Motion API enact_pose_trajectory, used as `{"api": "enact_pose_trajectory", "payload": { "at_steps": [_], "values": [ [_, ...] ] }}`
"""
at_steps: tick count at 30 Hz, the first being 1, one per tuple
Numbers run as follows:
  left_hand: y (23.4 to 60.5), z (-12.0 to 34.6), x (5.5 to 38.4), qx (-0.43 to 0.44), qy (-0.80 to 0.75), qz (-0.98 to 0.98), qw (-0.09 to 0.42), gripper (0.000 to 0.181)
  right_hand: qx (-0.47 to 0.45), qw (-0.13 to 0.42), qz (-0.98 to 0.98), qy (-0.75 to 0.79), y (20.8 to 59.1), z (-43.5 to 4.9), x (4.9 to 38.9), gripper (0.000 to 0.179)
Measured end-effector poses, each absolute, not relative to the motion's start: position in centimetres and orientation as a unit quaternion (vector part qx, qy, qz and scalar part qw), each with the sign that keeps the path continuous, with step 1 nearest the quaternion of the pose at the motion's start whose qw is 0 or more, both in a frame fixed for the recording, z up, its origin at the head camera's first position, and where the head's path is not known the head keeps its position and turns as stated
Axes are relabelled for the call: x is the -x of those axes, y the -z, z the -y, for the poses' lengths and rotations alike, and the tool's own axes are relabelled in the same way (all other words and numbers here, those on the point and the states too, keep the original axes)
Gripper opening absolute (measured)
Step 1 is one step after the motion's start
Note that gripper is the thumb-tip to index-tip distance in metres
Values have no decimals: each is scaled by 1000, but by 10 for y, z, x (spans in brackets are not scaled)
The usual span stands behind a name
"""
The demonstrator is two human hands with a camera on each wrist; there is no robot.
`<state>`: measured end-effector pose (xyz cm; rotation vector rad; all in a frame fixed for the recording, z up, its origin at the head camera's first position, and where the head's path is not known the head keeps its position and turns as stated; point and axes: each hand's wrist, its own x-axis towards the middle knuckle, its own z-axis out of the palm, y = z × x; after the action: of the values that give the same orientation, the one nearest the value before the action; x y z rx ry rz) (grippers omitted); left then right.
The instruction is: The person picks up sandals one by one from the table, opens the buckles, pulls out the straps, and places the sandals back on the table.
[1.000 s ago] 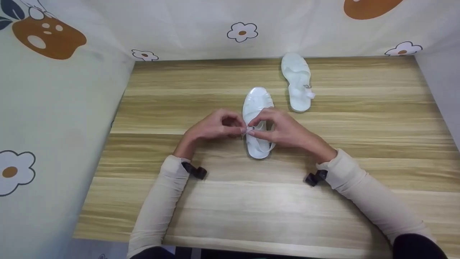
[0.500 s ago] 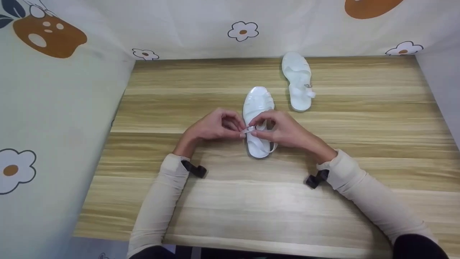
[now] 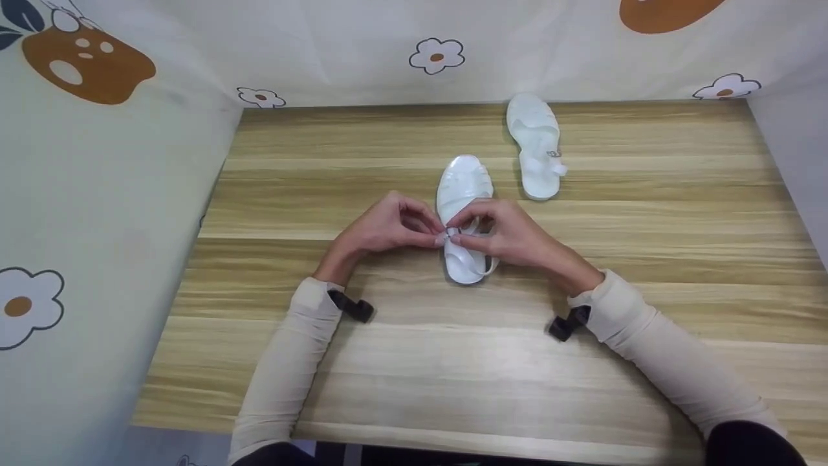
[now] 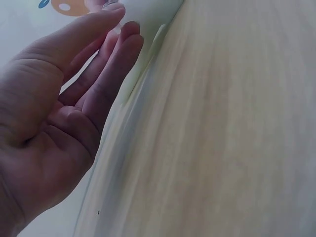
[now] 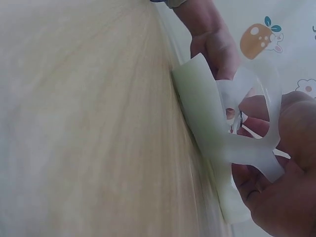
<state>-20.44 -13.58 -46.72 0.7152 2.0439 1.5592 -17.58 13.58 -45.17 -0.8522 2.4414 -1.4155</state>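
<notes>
A white sandal [image 3: 464, 176] stands on the wooden table, toe pointing away from me. At its left side my left hand [image 3: 393, 225] pinches the end of the ankle strap between thumb and fingertips. Reaching across from the other side, my right hand [image 3: 511, 232] pinches the small buckle [image 3: 453, 230] with thumb and index finger, right against the left fingertips. The right wrist view shows the sandal's heel [image 5: 197, 106] and its looped strap [image 5: 273, 96] arching beside the right hand. In the left wrist view the thumb [image 4: 94, 29] and fingers mostly hide the buckle.
A second white sandal [image 3: 533, 139] lies further back to the right, its strap hanging off the side with its buckle. A patterned cloth wall [image 3: 336, 58] borders the table [image 3: 323, 149] at the back, with side walls left and right.
The left fingertips have shifted slightly right and up, closer to the buckle, so less strap shows between the hands. The right hand and both sandals stay nearly where they were.
</notes>
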Motion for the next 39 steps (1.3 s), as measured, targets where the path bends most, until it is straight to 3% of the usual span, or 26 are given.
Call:
{"api": "enact_pose_trajectory", "payload": {
  "at_steps": [29,39],
  "values": [
    [466,132,203,-247,-576,-749,215,20,271,92,-820,496,453,-134,174,16],
    [466,135,203,-237,-583,-738,242,22,272,94,-818,498,453,-135,175,14]
  ]
}}
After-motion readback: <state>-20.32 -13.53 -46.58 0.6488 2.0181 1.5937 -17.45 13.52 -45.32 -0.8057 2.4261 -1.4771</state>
